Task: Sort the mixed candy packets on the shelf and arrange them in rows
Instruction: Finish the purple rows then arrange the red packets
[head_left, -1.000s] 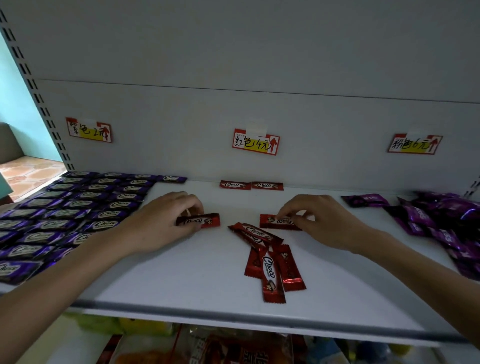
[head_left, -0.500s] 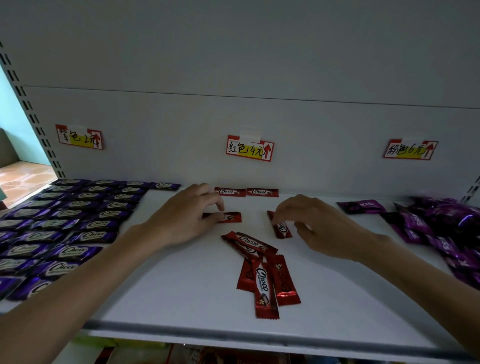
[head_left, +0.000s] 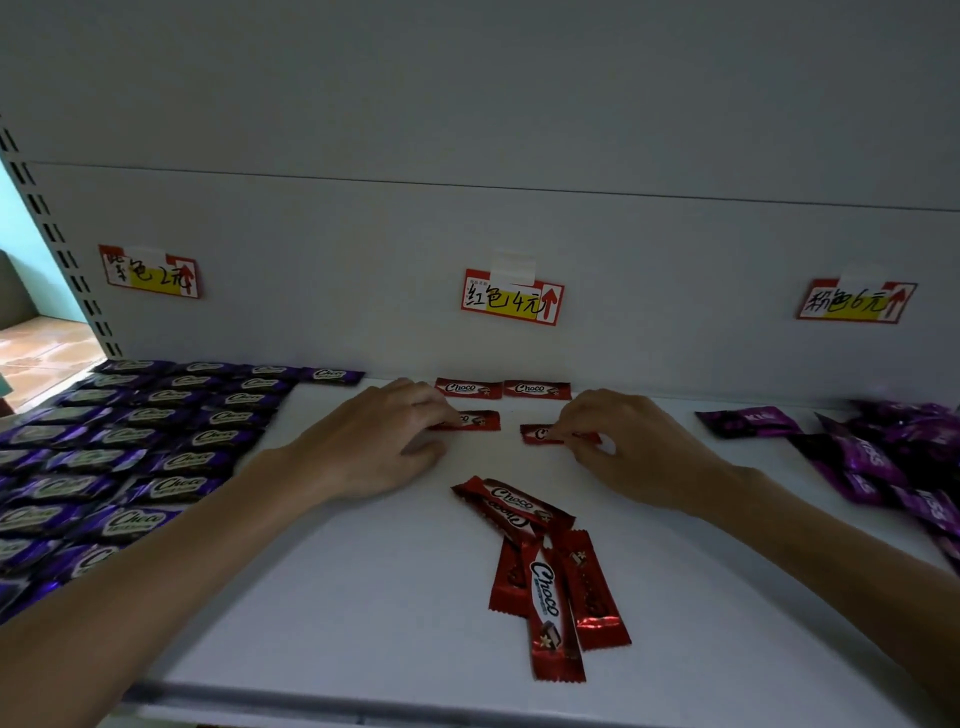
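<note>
Left hand (head_left: 379, 441) pinches red packet (head_left: 480, 420), right hand (head_left: 628, 447) pinches second red packet (head_left: 537, 434), both crosswise; red pile (head_left: 545, 566) lies frontward between them, mostly lengthwise, nearer right.

We see only our two hands and forearms. Our left hand (head_left: 384, 441) and right hand (head_left: 628, 452) are bare, the knuckles showing as soft ridges. Our left forearm (head_left: 156, 561) and right forearm (head_left: 831, 540) are slender and uncovered down to the picture's lower corners. The dim light hides finer detail.
</note>
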